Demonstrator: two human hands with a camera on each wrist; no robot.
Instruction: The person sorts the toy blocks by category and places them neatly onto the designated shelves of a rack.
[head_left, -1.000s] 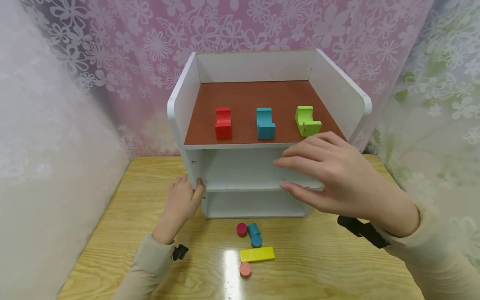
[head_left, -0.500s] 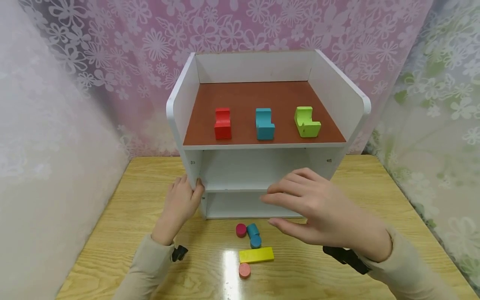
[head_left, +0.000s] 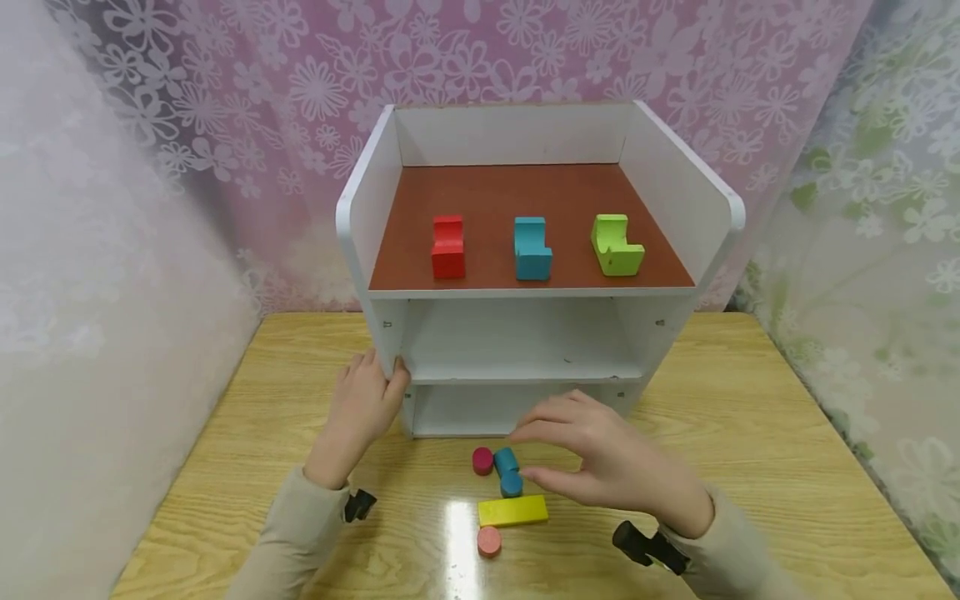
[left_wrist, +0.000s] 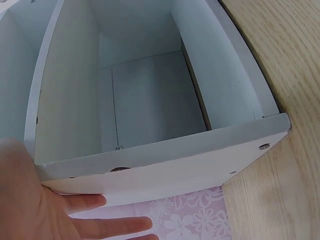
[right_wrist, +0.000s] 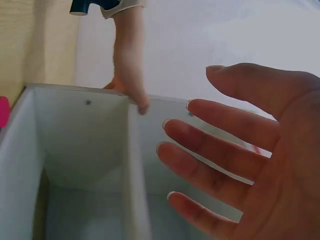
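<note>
My left hand (head_left: 362, 400) grips the left side panel of a white shelf unit (head_left: 480, 293), thumb on the inner face. In the left wrist view its fingers (left_wrist: 112, 227) reach along the panel's outer side. Holding nothing, my right hand (head_left: 592, 454) hovers with spread, slightly bent fingers just right of two blue cylinders (head_left: 512, 485). To their left stands a magenta cylinder (head_left: 482, 461). A yellow rectangular block (head_left: 513, 510) lies nearer me, with a coral cylinder (head_left: 489, 542) in front of it.
On the unit's brown top sit a red (head_left: 448, 250), a blue (head_left: 532, 254) and a green notched block (head_left: 618, 250) in a row. Two white compartments lie below. The unit stands on a wooden table (head_left: 300, 350), with floral curtains around.
My right hand has come down from beside the green block, past the shelf front, to near the blue cylinders. The left hand keeps its grip on the side panel.
</note>
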